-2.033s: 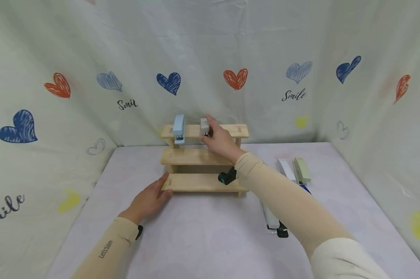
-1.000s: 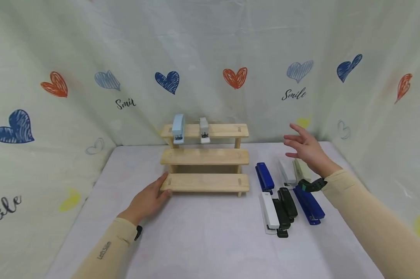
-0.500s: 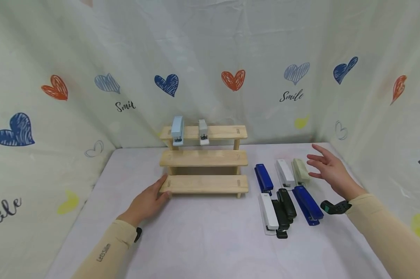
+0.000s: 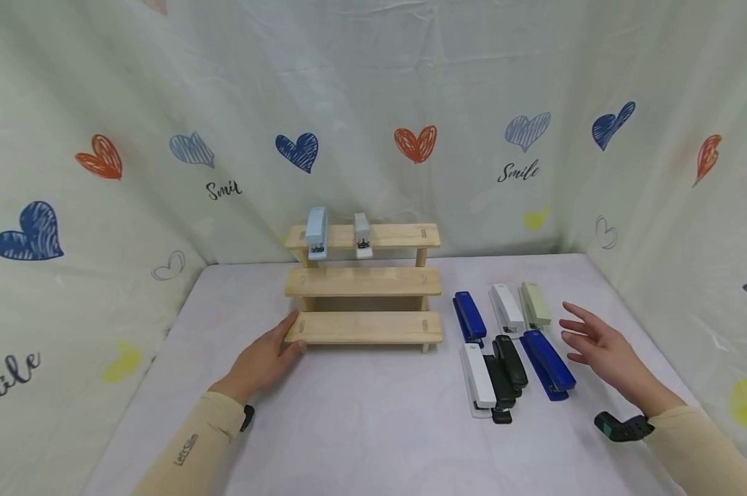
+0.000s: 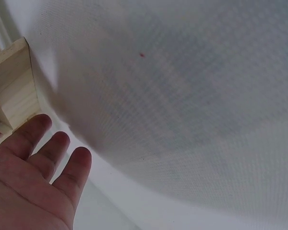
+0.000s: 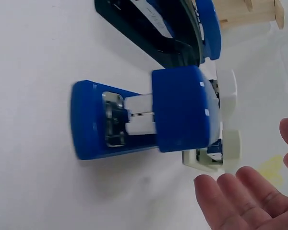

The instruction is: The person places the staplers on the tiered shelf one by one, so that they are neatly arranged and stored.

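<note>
My left hand (image 4: 258,362) touches the left end of the lowest board of a three-tier wooden stand (image 4: 364,328); in the left wrist view its fingers (image 5: 69,175) are extended beside the wood. On the top tier sit a light blue stapler (image 4: 316,231) and a grey stapler (image 4: 362,234). My right hand (image 4: 606,351) holds nothing, fingers loosely spread, just right of a large blue stapler (image 4: 547,362). Close by lie a pale green stapler (image 4: 536,303) and a white stapler (image 4: 506,306). The right wrist view has the blue stapler (image 6: 180,110) front-on, near my fingertips.
Left of the large blue stapler lie two black staplers (image 4: 511,362), another white stapler (image 4: 479,379) and a smaller blue stapler (image 4: 469,315). They stand close together right of the stand. A curtain (image 4: 355,76) printed with hearts surrounds the table (image 4: 373,427) behind and at the sides.
My right hand let go of the grey stapler on the top tier, then swung right and came down towards the front, beside the staplers. My left hand stayed at the stand.
</note>
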{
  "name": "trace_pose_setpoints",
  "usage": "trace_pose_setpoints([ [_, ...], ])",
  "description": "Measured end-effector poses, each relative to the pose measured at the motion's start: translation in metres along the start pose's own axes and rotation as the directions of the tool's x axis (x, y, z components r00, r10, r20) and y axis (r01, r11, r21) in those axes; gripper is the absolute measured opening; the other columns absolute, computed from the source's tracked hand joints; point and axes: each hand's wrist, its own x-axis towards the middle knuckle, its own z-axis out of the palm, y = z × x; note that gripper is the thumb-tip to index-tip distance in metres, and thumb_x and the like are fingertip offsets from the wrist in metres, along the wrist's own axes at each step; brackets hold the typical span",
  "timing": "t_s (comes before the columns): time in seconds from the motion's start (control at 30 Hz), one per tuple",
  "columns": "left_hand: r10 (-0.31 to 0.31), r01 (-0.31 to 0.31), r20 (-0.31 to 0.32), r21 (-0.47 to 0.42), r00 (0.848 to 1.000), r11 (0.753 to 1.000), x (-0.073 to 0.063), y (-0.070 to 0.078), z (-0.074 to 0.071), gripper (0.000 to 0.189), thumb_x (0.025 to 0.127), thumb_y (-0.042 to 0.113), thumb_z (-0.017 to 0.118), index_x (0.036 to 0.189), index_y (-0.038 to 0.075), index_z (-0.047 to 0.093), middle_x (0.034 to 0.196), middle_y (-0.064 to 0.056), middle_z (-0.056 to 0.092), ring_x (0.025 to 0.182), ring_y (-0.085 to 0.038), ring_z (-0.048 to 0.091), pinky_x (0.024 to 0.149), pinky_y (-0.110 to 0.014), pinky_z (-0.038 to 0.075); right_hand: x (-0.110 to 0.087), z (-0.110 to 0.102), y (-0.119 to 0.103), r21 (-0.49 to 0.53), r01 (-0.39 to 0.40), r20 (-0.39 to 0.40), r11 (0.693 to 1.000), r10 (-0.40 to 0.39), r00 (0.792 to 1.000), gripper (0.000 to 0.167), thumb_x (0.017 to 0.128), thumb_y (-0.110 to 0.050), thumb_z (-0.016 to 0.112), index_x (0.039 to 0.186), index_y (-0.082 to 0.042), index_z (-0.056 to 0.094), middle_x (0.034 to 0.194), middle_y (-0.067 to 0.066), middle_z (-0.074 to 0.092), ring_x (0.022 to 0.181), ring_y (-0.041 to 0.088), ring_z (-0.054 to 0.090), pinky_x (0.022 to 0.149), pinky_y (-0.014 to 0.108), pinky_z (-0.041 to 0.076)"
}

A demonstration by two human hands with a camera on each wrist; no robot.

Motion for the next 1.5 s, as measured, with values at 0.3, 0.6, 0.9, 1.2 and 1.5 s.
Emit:
trace_pose_setpoints([
  [0.3, -0.005, 0.005, 0.012, 0.004, 1.0, 1.0, 0.0, -0.001, 0.0, 0.071, 0.105, 0.047, 0.045, 0.159, 0.006, 0.022, 0.151, -0.027, 0.038, 0.133, -0.048, 0.043, 0.105, -0.06, 0.038, -0.01, 0.014, 0.011, -0.001, -0.068, 0.019, 0.998, 0.068, 0.997, 0.071, 0.106, -0.037, 0.049, 0.161, -0.012, 0.013, 0.15, 0.035, 0.033, 0.129, 0.054, 0.043, 0.091, 0.052, 0.052],
  [0.6, 0.001, -0.001, 0.002, -0.013, 1.0, 1.0, 0.001, -0.003, 0.002, 0.072, 0.105, 0.047, 0.046, 0.159, 0.007, 0.022, 0.15, -0.027, 0.04, 0.131, -0.049, 0.045, 0.103, -0.061, 0.039, -0.014, 0.019, 0.021, 0.093, -0.125, 0.088, 0.988, 0.117, 0.989, 0.077, 0.103, -0.045, 0.053, 0.162, -0.015, 0.014, 0.156, 0.031, 0.027, 0.135, 0.054, 0.034, 0.098, 0.061, 0.045],
  [0.9, 0.001, -0.001, 0.001, -0.027, 1.0, 1.0, 0.001, -0.006, 0.002, 0.072, 0.105, 0.048, 0.046, 0.16, 0.008, 0.022, 0.15, -0.027, 0.04, 0.13, -0.049, 0.045, 0.103, -0.061, 0.039, -0.016, 0.021, 0.026, 0.098, -0.1, 0.103, 0.99, 0.089, 0.991, 0.076, 0.102, -0.042, 0.057, 0.16, -0.012, 0.02, 0.154, 0.032, 0.03, 0.133, 0.054, 0.039, 0.094, 0.052, 0.051],
  [1.2, 0.02, -0.02, -0.009, -0.031, 1.0, 0.999, 0.002, -0.006, 0.003, 0.072, 0.105, 0.046, 0.048, 0.159, 0.007, 0.022, 0.149, -0.028, 0.041, 0.13, -0.048, 0.046, 0.102, -0.06, 0.04, -0.016, 0.024, 0.022, -0.073, -0.024, 0.113, 0.997, 0.033, 0.993, 0.072, 0.099, -0.039, 0.063, 0.157, -0.011, 0.031, 0.151, 0.035, 0.033, 0.13, 0.059, 0.038, 0.091, 0.06, 0.05],
  [1.5, 0.006, -0.006, -0.004, -0.028, 1.0, 1.0, 0.001, -0.003, 0.002, 0.071, 0.105, 0.045, 0.048, 0.159, 0.007, 0.022, 0.149, -0.028, 0.04, 0.13, -0.048, 0.045, 0.103, -0.06, 0.04, -0.015, 0.018, 0.021, -0.089, 0.047, 0.176, 0.995, -0.03, 0.984, 0.069, 0.095, -0.029, 0.071, 0.153, -0.011, 0.04, 0.152, 0.033, 0.031, 0.131, 0.06, 0.035, 0.097, 0.061, 0.045],
])
